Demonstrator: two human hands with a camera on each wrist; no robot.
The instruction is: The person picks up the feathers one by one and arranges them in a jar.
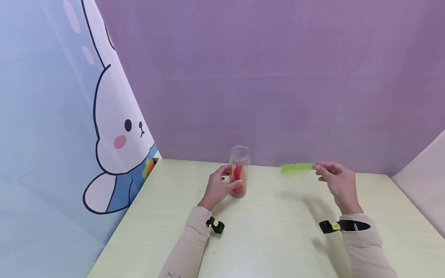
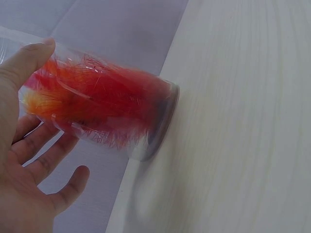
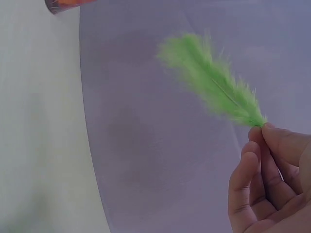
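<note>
A clear jar (image 1: 240,154) stands upright on the table, with red, orange and yellow feathers (image 2: 104,99) inside its lower part. My left hand (image 1: 218,187) holds the jar from the left side, thumb and fingers around it. In the left wrist view the little finger stands off the glass. Out to the right, my right hand (image 1: 338,185) pinches a light green feather (image 3: 214,80) by its quill end between thumb and index finger. The feather points left toward the jar, above the table and apart from it.
The pale wooden table (image 1: 264,239) meets a purple cloth backdrop (image 1: 271,85) just behind the jar. At the left hangs a blue cloth (image 1: 41,135) with a cartoon rabbit. A white panel (image 1: 422,181) borders the table on the right.
</note>
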